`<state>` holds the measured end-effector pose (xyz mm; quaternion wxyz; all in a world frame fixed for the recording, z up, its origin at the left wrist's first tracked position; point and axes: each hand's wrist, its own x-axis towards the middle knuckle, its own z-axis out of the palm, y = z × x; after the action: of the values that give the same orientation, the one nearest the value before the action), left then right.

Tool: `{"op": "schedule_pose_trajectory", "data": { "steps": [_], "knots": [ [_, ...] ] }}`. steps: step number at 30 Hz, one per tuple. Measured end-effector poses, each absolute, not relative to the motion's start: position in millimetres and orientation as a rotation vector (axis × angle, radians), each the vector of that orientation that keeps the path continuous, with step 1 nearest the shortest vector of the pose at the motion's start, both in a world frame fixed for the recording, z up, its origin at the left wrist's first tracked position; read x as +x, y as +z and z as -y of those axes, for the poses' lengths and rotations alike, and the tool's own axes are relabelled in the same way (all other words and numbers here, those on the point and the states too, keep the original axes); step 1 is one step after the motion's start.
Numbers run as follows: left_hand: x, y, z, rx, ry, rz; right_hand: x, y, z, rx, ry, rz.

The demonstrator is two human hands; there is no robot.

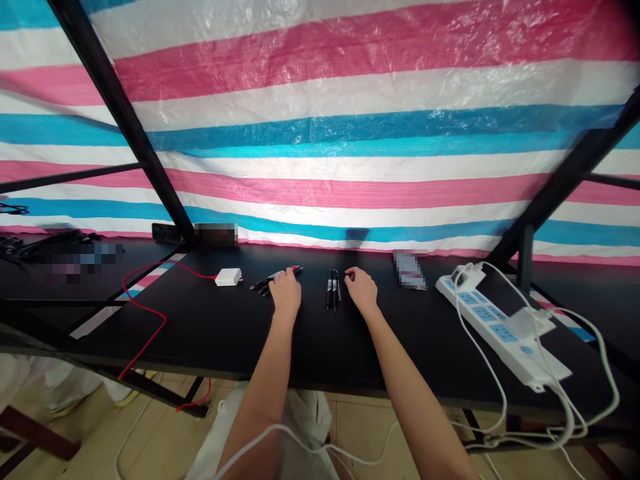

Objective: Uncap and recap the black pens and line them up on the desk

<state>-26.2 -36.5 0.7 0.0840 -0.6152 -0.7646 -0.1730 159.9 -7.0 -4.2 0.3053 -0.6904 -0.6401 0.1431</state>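
Observation:
My left hand (pixel 286 292) lies over a loose pile of dark pens (pixel 263 285), its fingers curled down onto them. One pen with a red part pokes out past the fingertips. Just right of the middle, several black pens with pale bands (pixel 332 291) lie side by side in a neat row, pointing away from me. Beside that row, on its right, is my right hand (pixel 362 289), with fingers bent inward and nothing visible in them. Its fingertips are close to the row but look apart from it.
A white charger (pixel 228 277) with a red cable sits left on the black table (pixel 240 337). A phone-like, blurred object (pixel 410 269) lies right of my hands. Further right is a white power strip (pixel 500 327) with trailing cables. Black frame bars and striped sheeting (pixel 325 133) stand behind.

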Motion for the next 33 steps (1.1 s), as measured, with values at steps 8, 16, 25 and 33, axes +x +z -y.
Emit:
{"op": "schedule_pose_trajectory", "data": {
  "steps": [8,16,25,33],
  "knots": [
    [-25,-1,35,-1.857,-0.530,2.311,157,-5,9,-1.859,0.295,1.846],
    [-19,-3,32,-2.204,-0.760,2.115,179,6,15,-2.139,-0.105,1.549],
    [-8,-8,34,-2.548,-0.676,1.880,181,-3,8,-2.092,0.256,1.752],
    [-5,-6,37,-2.627,-0.711,1.804,173,2,15,-2.163,0.081,1.810]
  ]
}}
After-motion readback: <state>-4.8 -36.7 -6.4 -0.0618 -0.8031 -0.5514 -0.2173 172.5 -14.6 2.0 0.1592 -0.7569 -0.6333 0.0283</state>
